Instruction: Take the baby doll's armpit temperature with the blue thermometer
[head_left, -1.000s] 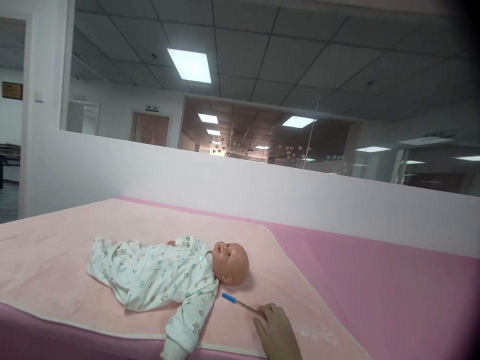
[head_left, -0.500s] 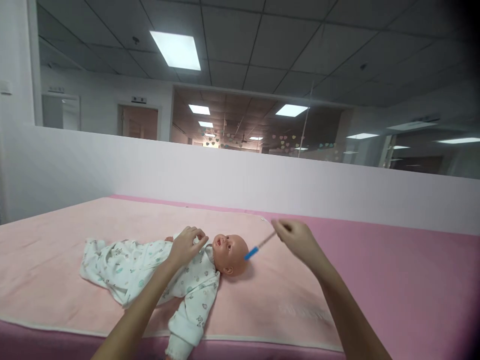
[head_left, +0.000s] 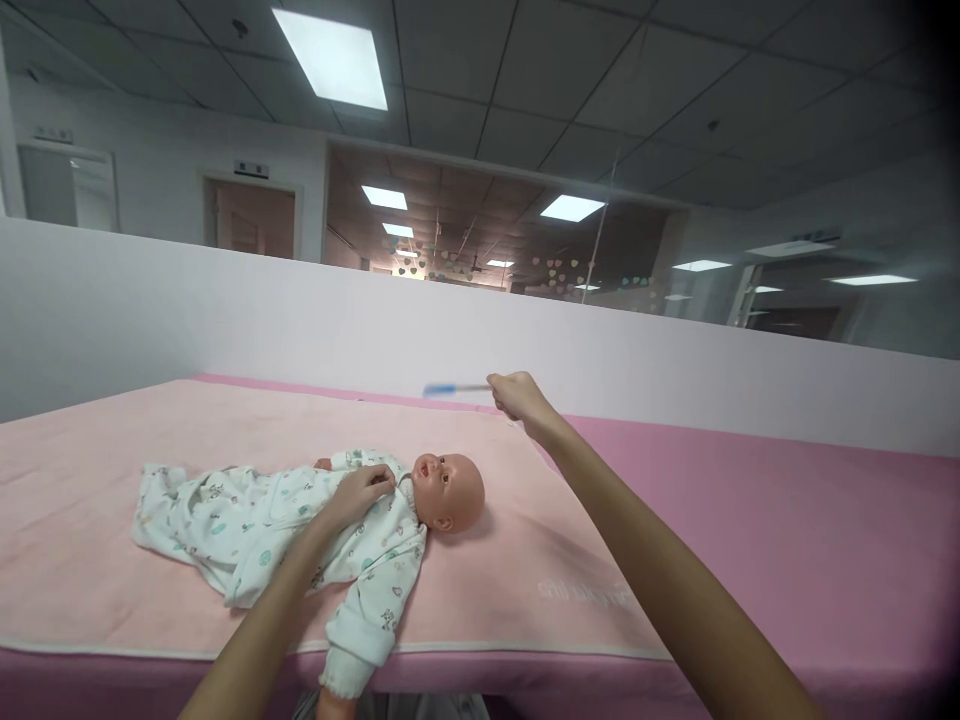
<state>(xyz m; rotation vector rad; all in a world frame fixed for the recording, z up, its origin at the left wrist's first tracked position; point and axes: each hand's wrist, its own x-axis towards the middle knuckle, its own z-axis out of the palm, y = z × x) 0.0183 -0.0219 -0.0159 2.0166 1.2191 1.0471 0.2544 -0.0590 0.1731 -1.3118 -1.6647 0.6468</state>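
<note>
A baby doll lies on its back, its bald head towards the right. It wears a white sleepsuit printed with small green and brown figures. On the doll's upper chest, near the collar, rests my left hand with its fingers curled in. Whether they pinch any cloth cannot be made out. Farther back, above the doll's head, my right hand is closed around one end of a thin rod that looks like a thermometer. Its blue end points left and is smeared by motion.
A light pink mat with a white edge covers part of a darker pink padded surface. Behind it runs a low white wall with glass above. The doll's near arm hangs over the front edge.
My right hand has swung up and left with the thermometer, whose blue end is now away from the doll's head. My left hand has lowered onto the doll's chest. The view has shifted slightly.
</note>
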